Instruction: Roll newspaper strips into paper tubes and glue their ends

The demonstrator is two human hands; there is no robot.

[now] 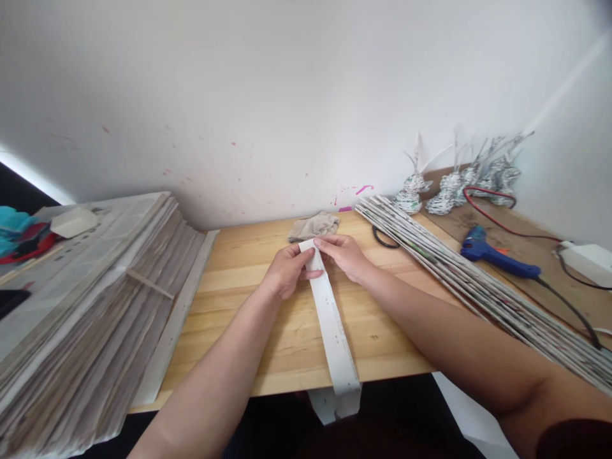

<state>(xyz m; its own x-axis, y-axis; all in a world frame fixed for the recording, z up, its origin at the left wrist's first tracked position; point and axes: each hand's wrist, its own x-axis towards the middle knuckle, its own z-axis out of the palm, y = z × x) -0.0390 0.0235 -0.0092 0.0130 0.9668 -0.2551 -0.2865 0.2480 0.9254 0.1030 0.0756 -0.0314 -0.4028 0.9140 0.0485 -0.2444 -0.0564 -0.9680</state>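
Observation:
A long strip of newspaper (329,325) runs across the wooden table (229,306) toward me and hangs over the front edge, where its lower end bends. My left hand (289,268) pinches the far end of the strip from the left, thumb on top and a finger beneath. From the right, my right hand (344,253) grips the same end at its top corner; its other fingers are partly hidden behind the strip. Just beyond both hands lies a crumpled beige cloth (313,225).
At left stands a tall stack of newspaper (138,306). Rolled paper sticks (459,280) lie along the right, beside black scissors handles (384,237). Farther right are a blue glue gun (502,255) with its cord, a white power strip (590,260) and several woven paper figures (447,191).

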